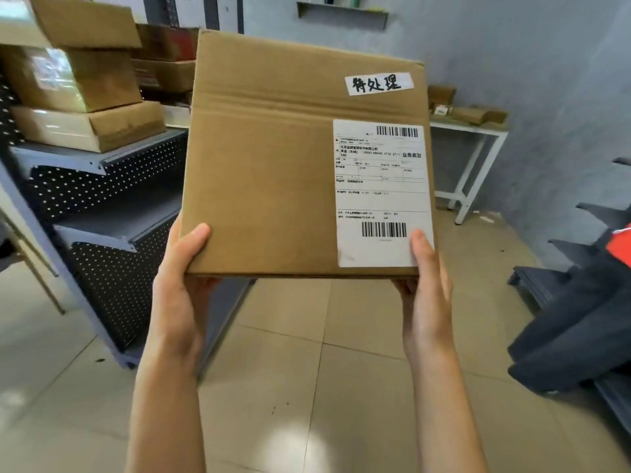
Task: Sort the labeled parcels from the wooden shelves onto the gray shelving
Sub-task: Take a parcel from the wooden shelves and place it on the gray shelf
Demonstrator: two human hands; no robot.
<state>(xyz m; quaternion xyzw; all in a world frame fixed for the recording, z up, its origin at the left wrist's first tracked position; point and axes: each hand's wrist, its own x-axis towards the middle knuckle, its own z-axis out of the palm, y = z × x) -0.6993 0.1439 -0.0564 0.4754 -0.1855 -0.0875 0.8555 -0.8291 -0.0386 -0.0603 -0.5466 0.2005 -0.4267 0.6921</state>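
Gripping the cardboard parcel (273, 165) at its lower corners, your left hand (179, 285) and right hand (426, 288) apart, thumbs on its face, parcel raised in front of you, shipping label (382, 192) facing you, gray shelving (102, 186) at left holding boxes (85, 97).

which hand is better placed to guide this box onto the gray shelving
Left, probably. The gray perforated metal shelving stands on that side, and the left hand grips the near-left corner of the flat brown cardboard parcel. The right hand grips the corner away from the shelves.
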